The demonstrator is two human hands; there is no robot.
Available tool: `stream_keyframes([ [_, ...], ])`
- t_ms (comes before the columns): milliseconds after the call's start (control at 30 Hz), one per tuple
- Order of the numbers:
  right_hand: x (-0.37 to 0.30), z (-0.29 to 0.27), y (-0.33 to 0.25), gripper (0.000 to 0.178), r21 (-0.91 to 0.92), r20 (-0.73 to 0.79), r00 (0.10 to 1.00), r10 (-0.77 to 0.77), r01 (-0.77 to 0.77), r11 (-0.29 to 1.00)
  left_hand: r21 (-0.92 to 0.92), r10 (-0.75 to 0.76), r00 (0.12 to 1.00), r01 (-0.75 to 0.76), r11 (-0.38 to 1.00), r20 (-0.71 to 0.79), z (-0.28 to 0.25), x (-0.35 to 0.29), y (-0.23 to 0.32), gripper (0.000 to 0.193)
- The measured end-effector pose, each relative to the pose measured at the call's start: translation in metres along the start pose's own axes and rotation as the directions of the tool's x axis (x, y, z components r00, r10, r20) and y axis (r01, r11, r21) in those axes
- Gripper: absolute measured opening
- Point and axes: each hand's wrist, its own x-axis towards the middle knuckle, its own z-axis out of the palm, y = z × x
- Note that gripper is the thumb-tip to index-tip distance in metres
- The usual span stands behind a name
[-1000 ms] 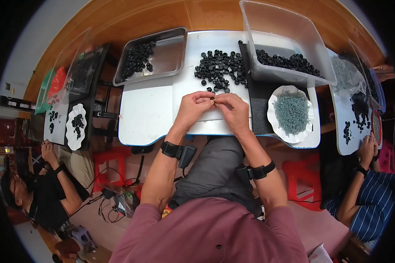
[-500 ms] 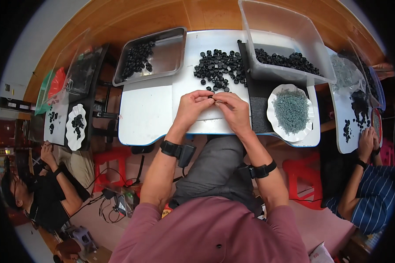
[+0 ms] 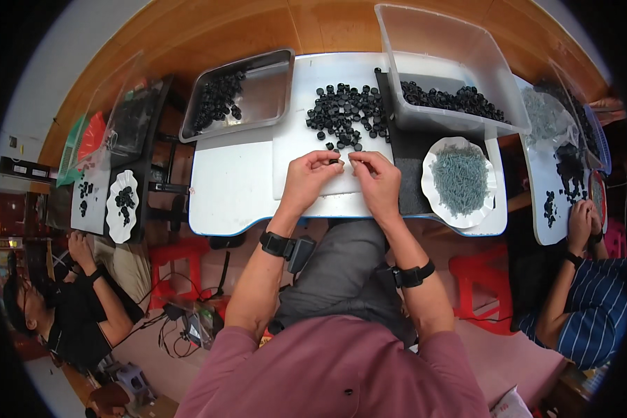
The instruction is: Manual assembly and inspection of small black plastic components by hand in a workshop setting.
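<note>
My left hand (image 3: pixel 306 180) is closed, thumb and forefinger pinching a small round black cap (image 3: pixel 334 161) over the white board. A short distance to the right, my right hand (image 3: pixel 379 182) is pinched too; whatever sits between its fingertips is too small to make out. Just beyond both hands spreads a loose pile of black caps (image 3: pixel 347 111), its nearest pieces close to my fingertips. Right of my right hand, a white wavy-edged plate (image 3: pixel 430 196) holds a heap of thin grey-green pieces (image 3: pixel 460 180), like small screws or pins.
A metal tray (image 3: pixel 258 127) with black caps stands at the back left. At the back right, a clear plastic bin (image 3: pixel 460 118) holds more, beside a dark mat (image 3: pixel 412 182). People work at tables on both sides. Red stools (image 3: pixel 482 289) stand below.
My hands have moved apart from where their fingertips met. The black cap stays in my left fingers, while my right hand has shifted slightly to the right.
</note>
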Motion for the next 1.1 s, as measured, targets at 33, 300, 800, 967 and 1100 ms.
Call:
stream_keyframes([
  [33,-0.001,0.002,-0.001,0.015,0.010,0.006,1.000,-0.008,0.008,1.000,0.006,0.007,1.000,-0.007,1.000,-0.010,-0.002,-0.002,-0.001,0.026],
  [300,-0.011,-0.009,0.003,0.013,-0.060,0.020,0.999,0.043,-0.042,0.997,-0.196,0.066,0.993,-0.084,0.977,-0.098,0.005,-0.009,0.002,0.025],
  [800,-0.006,-0.002,0.007,0.013,0.136,-0.246,0.967,0.063,-0.030,0.990,0.588,0.451,0.890,-0.334,0.737,-0.060,-0.031,0.014,0.035,0.028],
  [967,-0.007,-0.002,0.009,0.010,0.084,-0.222,0.973,0.071,-0.053,0.995,0.661,0.430,0.901,-0.290,0.692,-0.054,0.000,0.004,0.013,0.034],
  [1100,-0.007,-0.001,0.008,0.009,-0.008,-0.190,0.982,0.006,-0.007,1.000,0.690,0.432,0.901,-0.335,0.642,0.035,0.000,0.009,0.019,0.040],
])
